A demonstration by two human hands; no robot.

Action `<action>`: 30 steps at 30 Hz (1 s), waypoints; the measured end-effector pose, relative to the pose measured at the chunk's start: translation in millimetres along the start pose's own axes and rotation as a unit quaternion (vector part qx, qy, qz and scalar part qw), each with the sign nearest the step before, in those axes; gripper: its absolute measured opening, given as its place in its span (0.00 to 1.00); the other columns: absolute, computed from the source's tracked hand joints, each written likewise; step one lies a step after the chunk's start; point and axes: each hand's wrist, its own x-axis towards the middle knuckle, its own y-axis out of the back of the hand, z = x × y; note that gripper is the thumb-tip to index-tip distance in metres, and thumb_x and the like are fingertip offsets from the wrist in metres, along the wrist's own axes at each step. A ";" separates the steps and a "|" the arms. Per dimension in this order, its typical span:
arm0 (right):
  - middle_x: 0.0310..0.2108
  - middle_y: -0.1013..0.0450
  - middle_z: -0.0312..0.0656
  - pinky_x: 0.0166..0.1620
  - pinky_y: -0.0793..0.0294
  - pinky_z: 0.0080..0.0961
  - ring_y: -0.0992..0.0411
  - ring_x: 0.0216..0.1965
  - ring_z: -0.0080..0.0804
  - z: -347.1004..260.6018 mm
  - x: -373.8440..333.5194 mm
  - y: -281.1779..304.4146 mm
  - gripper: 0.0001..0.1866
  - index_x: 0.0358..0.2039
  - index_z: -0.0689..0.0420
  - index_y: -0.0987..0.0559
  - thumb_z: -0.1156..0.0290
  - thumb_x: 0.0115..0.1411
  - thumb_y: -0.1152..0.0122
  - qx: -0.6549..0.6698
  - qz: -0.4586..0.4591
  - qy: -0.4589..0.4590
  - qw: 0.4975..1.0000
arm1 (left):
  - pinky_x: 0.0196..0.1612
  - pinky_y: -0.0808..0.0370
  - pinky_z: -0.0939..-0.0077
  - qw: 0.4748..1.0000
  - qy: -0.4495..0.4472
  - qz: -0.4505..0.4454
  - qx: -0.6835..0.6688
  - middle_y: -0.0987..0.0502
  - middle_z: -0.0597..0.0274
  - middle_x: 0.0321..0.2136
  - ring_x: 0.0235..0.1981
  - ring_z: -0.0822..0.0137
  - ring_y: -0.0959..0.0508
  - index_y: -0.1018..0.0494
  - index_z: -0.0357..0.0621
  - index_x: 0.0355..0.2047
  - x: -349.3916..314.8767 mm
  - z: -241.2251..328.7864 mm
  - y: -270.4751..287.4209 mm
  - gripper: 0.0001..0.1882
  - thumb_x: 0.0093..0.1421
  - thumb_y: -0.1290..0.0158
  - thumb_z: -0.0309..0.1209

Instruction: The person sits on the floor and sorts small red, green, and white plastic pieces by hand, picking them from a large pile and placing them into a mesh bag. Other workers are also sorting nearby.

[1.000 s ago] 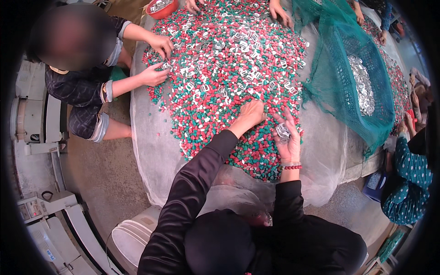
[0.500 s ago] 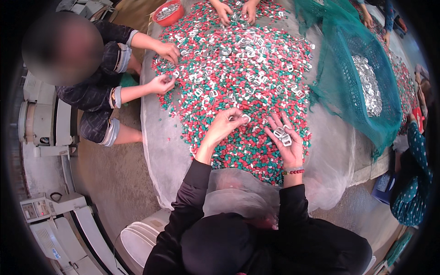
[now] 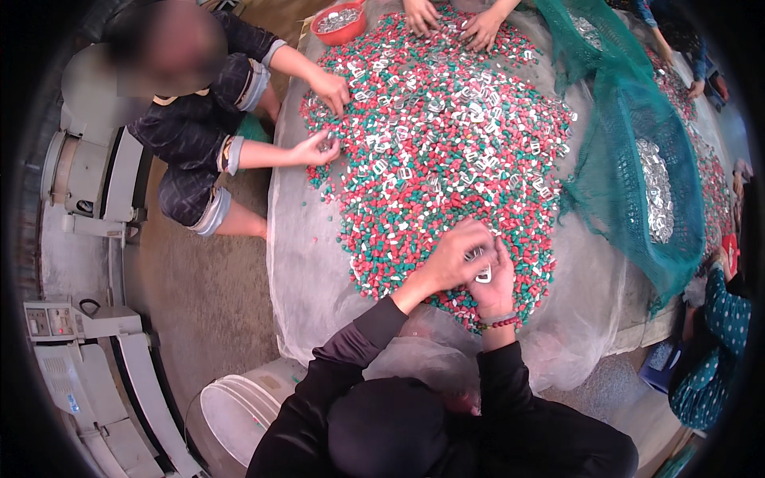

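Observation:
A broad pile of small red, green and white pebble-like pieces (image 3: 398, 263) covers the sheeted table in front of me, with silvery metal buckles (image 3: 405, 172) scattered through it. Over the near part of the pile my right hand (image 3: 497, 280), a beaded bracelet at its wrist, is cupped around several metal buckles (image 3: 483, 276). My left hand (image 3: 454, 256) bends over that palm with fingers curled and slightly blurred, meeting the right hand's fingers. Whatever the left fingertips pinch is mostly hidden.
A person at the left has two hands (image 3: 325, 119) at the pile's edge; another's hands (image 3: 462, 25) work at the far side. A red bowl (image 3: 341, 32) of buckles stands far left. At right lies a green netted basket (image 3: 684, 191) with buckles. A white bucket (image 3: 239, 406) stands below left.
My left hand has come over to my right hand, which has turned from an open palm to a cupped hold. The whole view has shifted, so the surroundings appear further right and lower.

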 end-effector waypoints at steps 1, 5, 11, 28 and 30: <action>0.43 0.27 0.42 0.48 0.26 0.34 0.28 0.45 0.34 3.2 -2.3 3.3 0.20 0.49 0.55 0.27 0.55 0.66 0.56 -0.019 -0.022 0.046 0.999 | 0.53 0.33 0.57 0.990 -0.086 -0.023 0.114 0.25 0.61 0.33 0.42 0.62 0.25 0.27 0.40 0.27 2.0 5.3 -5.6 0.07 0.51 0.43 0.31; 0.43 0.28 0.47 0.50 0.27 0.38 0.29 0.46 0.39 -11.3 -0.4 0.4 0.15 0.45 0.60 0.27 0.65 0.61 0.49 -0.106 0.038 0.176 0.978 | 0.56 0.34 0.54 0.978 -0.099 0.048 0.180 0.25 0.56 0.44 0.50 0.54 0.27 0.23 0.40 0.34 10.8 8.3 -1.7 0.10 0.49 0.43 0.26; 0.56 0.42 0.62 0.59 0.36 0.50 0.43 0.58 0.58 -177.5 -40.5 -97.5 0.25 0.58 0.66 0.42 0.64 0.66 0.57 0.212 -0.260 0.214 0.917 | 0.47 0.28 0.68 0.957 0.224 0.086 0.160 0.23 0.50 0.38 0.43 0.56 0.23 0.26 0.35 0.40 36.2 -49.7 62.9 0.12 0.54 0.49 0.22; 0.60 0.39 0.49 0.61 0.40 0.44 0.40 0.60 0.43 -92.6 -4.3 -104.5 0.24 0.61 0.57 0.38 0.64 0.67 0.63 -0.168 -0.075 0.151 0.971 | 0.38 0.23 0.60 0.812 0.185 -0.249 0.494 0.21 0.49 0.33 0.39 0.54 0.20 0.22 0.39 0.31 43.2 -96.7 54.6 0.07 0.51 0.47 0.26; 0.61 0.39 0.48 0.62 0.41 0.46 0.40 0.60 0.43 -91.1 -10.1 -120.0 0.24 0.62 0.57 0.39 0.63 0.68 0.65 -0.193 -0.079 0.161 0.965 | 0.37 0.22 0.60 0.777 0.211 -0.280 0.523 0.20 0.54 0.36 0.39 0.58 0.20 0.22 0.39 0.31 56.1 -80.4 55.2 0.07 0.54 0.47 0.27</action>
